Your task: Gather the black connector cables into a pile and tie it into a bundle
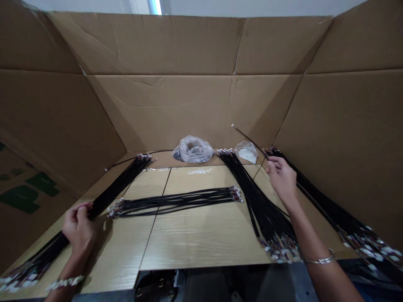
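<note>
Left fingers (78, 211) curled shut around long black cable bundle (121, 188) | right fingers (272, 165) pinch thin black cable (248, 139) | bundles kept apart on pale wood-grain table (201, 247)

A wood-grain counter (201, 247), its panels meeting at thin seams, is walled on three sides by tall folded cardboard (157, 46), with green printing (28, 193) on the left sheet. At the far edge sit a crumpled clear plastic bag (193, 150) and, to its right, a smaller clear bag (246, 152) holding something white. Below the near edge lies a dark bag (154, 287). A white wall (94, 6) rises behind the cardboard.
</note>
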`<state>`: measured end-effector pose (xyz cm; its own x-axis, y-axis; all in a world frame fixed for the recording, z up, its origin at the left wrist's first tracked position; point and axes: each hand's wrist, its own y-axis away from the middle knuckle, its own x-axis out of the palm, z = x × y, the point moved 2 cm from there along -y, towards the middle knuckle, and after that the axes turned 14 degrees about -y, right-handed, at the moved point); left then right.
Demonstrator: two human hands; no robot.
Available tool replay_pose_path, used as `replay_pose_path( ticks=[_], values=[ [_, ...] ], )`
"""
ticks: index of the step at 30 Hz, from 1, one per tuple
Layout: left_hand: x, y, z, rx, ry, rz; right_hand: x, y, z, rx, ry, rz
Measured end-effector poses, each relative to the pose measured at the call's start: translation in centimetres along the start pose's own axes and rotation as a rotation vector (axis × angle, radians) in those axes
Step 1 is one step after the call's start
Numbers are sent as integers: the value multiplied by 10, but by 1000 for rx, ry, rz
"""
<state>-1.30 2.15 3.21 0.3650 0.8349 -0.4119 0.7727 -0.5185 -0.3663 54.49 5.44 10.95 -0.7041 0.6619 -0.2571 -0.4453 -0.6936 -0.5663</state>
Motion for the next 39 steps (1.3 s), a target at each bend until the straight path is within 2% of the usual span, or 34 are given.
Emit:
replay_pose_path(
  ticks=[3, 4, 6, 8, 10, 12, 14, 16, 20, 22, 24, 25, 27, 29, 30, 32, 35, 36, 37, 39],
  values=[
    [-6, 9, -18, 73, 19, -118, -14, 4, 40, -140, -5, 7],
    [-6, 14, -27, 100, 43, -113, -16, 9, 54, -191, 13, 42],
    [-2, 28, -51, 154, 136, -25, -14, 26, 80, -307, 33, 134],
    [8, 45, -78, 182, 204, 246, -5, 49, 97, -455, 50, 242],
    [19, 62, -104, 164, 277, 451, 6, 75, 104, -610, 58, 379],
    [30, 77, -127, 72, 461, 694, 14, 97, 101, -731, 61, 476],
    [36, 87, -144, -27, 608, 827, 19, 113, 94, -815, 62, 527],
    [37, 93, -157, -85, 691, 846, 19, 122, 88, -867, 64, 549],
    [31, 104, -167, -108, 715, 772, 13, 126, 86, -931, 72, 528],
    [23, 109, -165, -66, 693, 673, 8, 123, 90, -955, 81, 485],
    [12, 114, -161, 34, 637, 581, 4, 118, 96, -956, 78, 434],
    [7, 118, -159, 92, 586, 587, 2, 115, 100, -943, 58, 412],
    [-1, 128, -159, 183, 467, 730, 0, 112, 110, -885, -35, 372],
    [-6, 141, -163, 216, 410, 910, 3, 113, 123, -751, -183, 353],
    [-9, 147, -167, 222, 428, 963, 8, 115, 130, -648, -272, 361],
    [-15, 159, -179, 237, 517, 977, 23, 125, 143, -367, -478, 430],
    [-23, 167, -202, 246, 601, 877, 59, 148, 158, 164, -838, 659],
    [-24, 167, -210, 245, 603, 856, 70, 155, 161, 298, -940, 730],
    [-24, 166, -218, 250, 596, 855, 80, 161, 164, 380, -1009, 778],
    [-20, 161, -232, 304, 572, 928, 90, 164, 164, 433, -1073, 842]
  ],
)
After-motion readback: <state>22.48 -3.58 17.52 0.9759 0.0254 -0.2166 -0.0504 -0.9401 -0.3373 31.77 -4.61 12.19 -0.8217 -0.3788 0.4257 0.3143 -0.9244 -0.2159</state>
